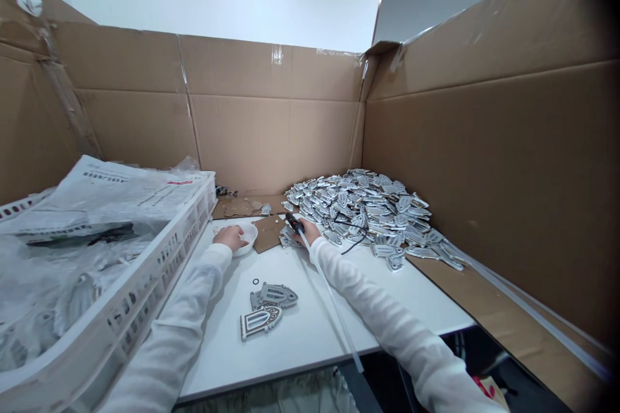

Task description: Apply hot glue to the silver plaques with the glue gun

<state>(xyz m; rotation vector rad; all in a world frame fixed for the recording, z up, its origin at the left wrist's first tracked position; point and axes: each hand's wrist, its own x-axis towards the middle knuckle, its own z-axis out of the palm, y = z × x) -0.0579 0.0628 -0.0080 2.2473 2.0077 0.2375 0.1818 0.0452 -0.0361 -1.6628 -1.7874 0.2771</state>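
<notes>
My left hand (pixel 230 238) reaches over the near-left rim of a small white bowl (pixel 249 240), its fingers bent together inside it. What the fingertips hold, if anything, is too small to make out. My right hand (pixel 309 232) is wrapped round a black hot glue gun (pixel 293 223). A long translucent glue stick (pixel 334 303) runs out of its back toward the table's front edge. Between my forearms, two grey arched window-shaped pieces lie overlapping: a plain one (pixel 276 295) behind a patterned one (pixel 261 321). A small black ring (pixel 256 281) lies just behind them.
A large heap of arched grey pieces (pixel 363 206) covers the back right. A black cord (pixel 356 244) lies before it. On the left stands a white plastic crate (pixel 159 258) with bagged items and a printed sheet (pixel 130 187). Cardboard walls (pixel 271 129) enclose the white table (pixel 232 361).
</notes>
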